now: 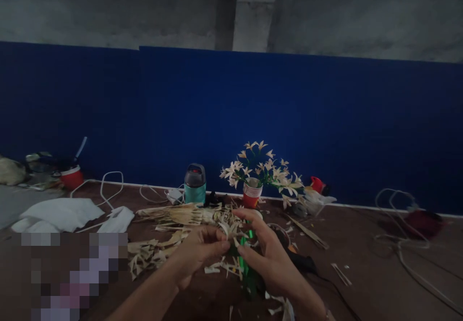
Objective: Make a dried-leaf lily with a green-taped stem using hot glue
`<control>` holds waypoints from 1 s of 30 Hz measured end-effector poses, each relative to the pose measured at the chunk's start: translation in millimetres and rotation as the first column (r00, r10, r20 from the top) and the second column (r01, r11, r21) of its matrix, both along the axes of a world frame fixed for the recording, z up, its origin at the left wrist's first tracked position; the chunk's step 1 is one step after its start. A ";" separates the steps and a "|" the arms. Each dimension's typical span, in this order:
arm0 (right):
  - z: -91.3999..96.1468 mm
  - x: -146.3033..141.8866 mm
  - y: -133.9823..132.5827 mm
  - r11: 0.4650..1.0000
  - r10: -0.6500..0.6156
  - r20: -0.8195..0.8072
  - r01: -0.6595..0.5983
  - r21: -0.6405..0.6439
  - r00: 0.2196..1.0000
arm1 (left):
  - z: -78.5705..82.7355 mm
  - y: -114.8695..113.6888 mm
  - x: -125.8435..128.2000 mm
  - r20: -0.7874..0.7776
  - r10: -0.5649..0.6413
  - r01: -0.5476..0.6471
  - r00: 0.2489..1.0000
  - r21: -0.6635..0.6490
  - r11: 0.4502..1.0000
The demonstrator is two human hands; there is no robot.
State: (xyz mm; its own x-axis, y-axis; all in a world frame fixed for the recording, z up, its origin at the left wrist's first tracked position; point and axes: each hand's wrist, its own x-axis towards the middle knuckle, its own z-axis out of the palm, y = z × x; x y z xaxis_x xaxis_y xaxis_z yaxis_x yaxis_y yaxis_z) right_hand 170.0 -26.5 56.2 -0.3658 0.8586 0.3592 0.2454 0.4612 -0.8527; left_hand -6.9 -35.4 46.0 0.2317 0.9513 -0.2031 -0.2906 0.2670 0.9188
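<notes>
A pale flower of dried husk (231, 229) is between my hands, its narrow petals spread. My left hand (197, 253) has thumb and forefinger pinched on its left side. On the other side my right hand (269, 251) curves round the flower, thumb against a lower petal and forefinger arched above; its other fingertips are partly hidden. Shiny green strip material (245, 265) shows just below the flower; whether it is joined to it I cannot tell. Dried husk pieces (177, 217) lie in bundles behind and left of my hands.
Similar pale flowers (269, 167) stand in red paper cups (252, 195) at the back. Left of them is a teal-and-black device (195, 186). White cloth (60, 215) and a red cup (72, 178) lie farther left. A black-handled corded tool (304, 262) is at right, near loose white cable (401, 248).
</notes>
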 end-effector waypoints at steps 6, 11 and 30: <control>-0.7 -8.0 1.0 0.983 0.039 -0.140 -0.063 -0.171 0.989 | 0.4 0.1 1.0 -0.010 0.013 -0.013 1.000 -0.006 1.000; -3.5 -14.0 1.2 0.990 -0.099 -0.009 0.097 -0.099 0.995 | 0.8 -1.1 4.3 0.047 0.157 -0.158 0.986 0.007 0.987; 6.9 -3.2 -3.3 0.994 -0.100 0.202 0.108 -0.026 0.974 | 1.6 -1.1 1.0 -0.032 0.061 -0.060 0.998 0.033 0.998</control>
